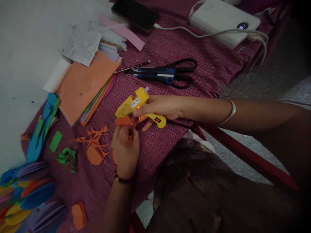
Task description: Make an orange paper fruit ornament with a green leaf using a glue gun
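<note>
My right hand [157, 108] is wrapped round the handle of a yellow glue gun [126, 106]. A small red light glows on the gun's body, and a glue stick end pokes out at its back. Just below the nozzle, my left hand [125, 145] pinches a small piece of orange paper [124, 121]. The nozzle tip is right by the paper; I cannot tell whether they touch. My fingers hide part of the paper. Left of this hand lie orange paper scraps [96, 137] and a rounded orange cutout [94, 154].
Beyond the gun are scissors [184, 64], a blue cutter [155, 73] and a pencil [133, 66]. Stacked coloured paper [87, 84], green scraps [66, 157] and folded paper shapes [36, 194] lie leftward. A phone [134, 14] and white power bank [223, 21] with cables sit at the back.
</note>
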Demonstrator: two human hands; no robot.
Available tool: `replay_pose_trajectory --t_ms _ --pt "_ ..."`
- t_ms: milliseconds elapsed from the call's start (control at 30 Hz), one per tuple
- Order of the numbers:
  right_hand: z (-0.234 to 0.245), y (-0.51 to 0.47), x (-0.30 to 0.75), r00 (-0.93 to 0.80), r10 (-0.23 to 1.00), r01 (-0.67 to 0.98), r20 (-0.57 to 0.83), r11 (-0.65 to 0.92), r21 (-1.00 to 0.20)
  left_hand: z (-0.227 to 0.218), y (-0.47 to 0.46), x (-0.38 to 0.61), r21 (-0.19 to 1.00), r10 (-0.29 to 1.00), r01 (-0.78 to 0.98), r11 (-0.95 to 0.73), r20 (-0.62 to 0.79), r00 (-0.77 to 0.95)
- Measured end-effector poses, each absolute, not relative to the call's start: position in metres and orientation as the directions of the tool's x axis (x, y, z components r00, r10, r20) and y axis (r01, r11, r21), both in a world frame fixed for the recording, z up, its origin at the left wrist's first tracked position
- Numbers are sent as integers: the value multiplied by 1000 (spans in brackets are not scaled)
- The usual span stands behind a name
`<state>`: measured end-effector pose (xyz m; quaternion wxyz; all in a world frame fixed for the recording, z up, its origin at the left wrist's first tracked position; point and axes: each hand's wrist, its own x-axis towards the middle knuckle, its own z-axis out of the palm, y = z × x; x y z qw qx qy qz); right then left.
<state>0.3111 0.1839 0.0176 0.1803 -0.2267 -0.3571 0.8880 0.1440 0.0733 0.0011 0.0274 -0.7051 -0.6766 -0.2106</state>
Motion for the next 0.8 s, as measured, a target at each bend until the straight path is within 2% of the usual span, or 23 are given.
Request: replay_pose_trajectory --t_ms 100,267,533,667,800 --pt "15 185 311 -837 481 -170 -262 -683 -710 1 73 144 225 946 965 -138 319 61" --pt "12 185 310 -847 467 -163 -254 -683 -712 1 74 144 178 957 977 -117 283 63" --pt "17 183 310 -838 465 -147 -285 -695 -703 2 75 145 209 958 974 -86 284 24" --pt "17 183 311 -840 479 -164 -254 -672 -723 1 73 145 161 952 976 -147 289 96" --pt "16 184 311 -812 519 -170 -269 -650 -741 2 64 145 67 958 974 -216 209 198"
